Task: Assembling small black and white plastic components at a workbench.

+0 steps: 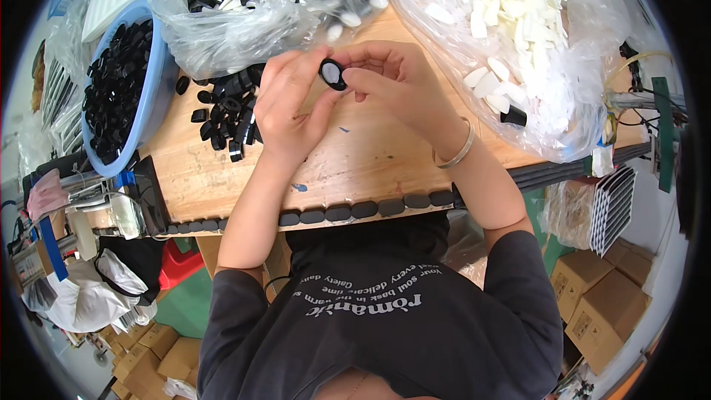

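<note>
In the head view, the left hand (287,107) and right hand (389,85) pinch 1 black oval piece (332,74) above the table (348,170), well in from its near edge; the piece's pale face looks up, long axis slanting, near end rightward.

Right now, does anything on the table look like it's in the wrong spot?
Maybe: one black piece lies beside white pieces at the plastic bag on the right. It looks odd because its closest neighbours are white.
</note>
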A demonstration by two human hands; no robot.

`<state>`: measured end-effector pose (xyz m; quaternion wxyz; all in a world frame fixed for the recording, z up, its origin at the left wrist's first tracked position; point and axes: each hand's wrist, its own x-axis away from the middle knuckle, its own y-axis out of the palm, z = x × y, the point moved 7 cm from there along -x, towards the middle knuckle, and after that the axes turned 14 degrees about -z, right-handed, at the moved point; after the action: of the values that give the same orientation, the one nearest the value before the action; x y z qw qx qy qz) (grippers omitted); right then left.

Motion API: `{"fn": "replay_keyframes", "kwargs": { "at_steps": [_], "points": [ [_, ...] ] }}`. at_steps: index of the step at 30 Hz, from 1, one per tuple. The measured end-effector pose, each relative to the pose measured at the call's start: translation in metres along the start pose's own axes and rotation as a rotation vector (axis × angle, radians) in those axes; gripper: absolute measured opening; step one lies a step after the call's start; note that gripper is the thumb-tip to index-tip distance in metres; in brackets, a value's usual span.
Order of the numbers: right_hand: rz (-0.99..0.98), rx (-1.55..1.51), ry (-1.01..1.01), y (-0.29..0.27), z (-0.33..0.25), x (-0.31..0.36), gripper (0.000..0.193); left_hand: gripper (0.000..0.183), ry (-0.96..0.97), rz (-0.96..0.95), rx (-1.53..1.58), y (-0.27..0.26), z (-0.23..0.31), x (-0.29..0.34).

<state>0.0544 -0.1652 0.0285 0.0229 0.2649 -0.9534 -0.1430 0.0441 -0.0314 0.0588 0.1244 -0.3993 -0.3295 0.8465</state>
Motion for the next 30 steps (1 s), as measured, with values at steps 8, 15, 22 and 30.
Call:
{"fn": "replay_keyframes", "kwargs": {
  "at_steps": [8, 15, 22, 30],
  "points": [
    [0.065, 0.057, -0.032, 0.001, 0.009, -0.003, 0.022, 0.048, 0.038, -0.021, -0.017, 0.002, 0.002, 0.001],
    [0.121, 0.080, -0.054, 0.002, 0.017, -0.005, 0.017, 0.048, 0.106, 0.009, -0.073, 0.005, 0.006, 0.000],
    [0.196, 0.165, -0.097, -0.004, 0.015, -0.005, 0.015, 0.047, 0.155, 0.019, -0.157, 0.009, 0.011, -0.003],
    [0.119, 0.218, -0.035, -0.018, 0.015, -0.009, 0.018, 0.048, -0.004, -0.030, -0.074, 0.014, 0.002, -0.006]
  ]
}}
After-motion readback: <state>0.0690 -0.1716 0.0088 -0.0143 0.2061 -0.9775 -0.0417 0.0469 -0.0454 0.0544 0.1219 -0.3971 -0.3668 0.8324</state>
